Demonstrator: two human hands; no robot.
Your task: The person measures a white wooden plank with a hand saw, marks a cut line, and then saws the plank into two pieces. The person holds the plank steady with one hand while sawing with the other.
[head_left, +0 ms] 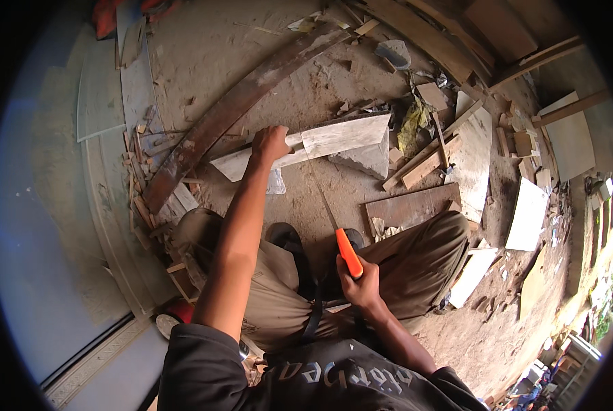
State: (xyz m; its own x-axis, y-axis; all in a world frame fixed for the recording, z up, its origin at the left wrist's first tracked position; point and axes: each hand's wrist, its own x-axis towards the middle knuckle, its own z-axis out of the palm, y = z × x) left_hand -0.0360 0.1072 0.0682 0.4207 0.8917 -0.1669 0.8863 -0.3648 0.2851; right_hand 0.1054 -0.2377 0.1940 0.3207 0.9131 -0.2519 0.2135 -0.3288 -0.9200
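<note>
A pale, weathered wooden board [344,133] lies across in front of me, its right part resting on a grey stone block [367,157]. My left hand [271,143] is closed over the board left of its middle. In my right hand [363,282] is the orange handle of a hand saw [348,252], held low between my knees. The saw's thin blade points away from me, up to the board's near edge, where a narrow gap or line shows in the wood. Whether the teeth touch the wood is too small to tell.
Beyond the board, a long dark plank [241,103] lies slantwise on the dirt floor. A brown board [414,207] lies by my right knee, with wood scraps and a yellowish crumpled wrapper [413,127] near it. Pale sheets [528,214] lie farther right. Glass panels [53,198] stand at left.
</note>
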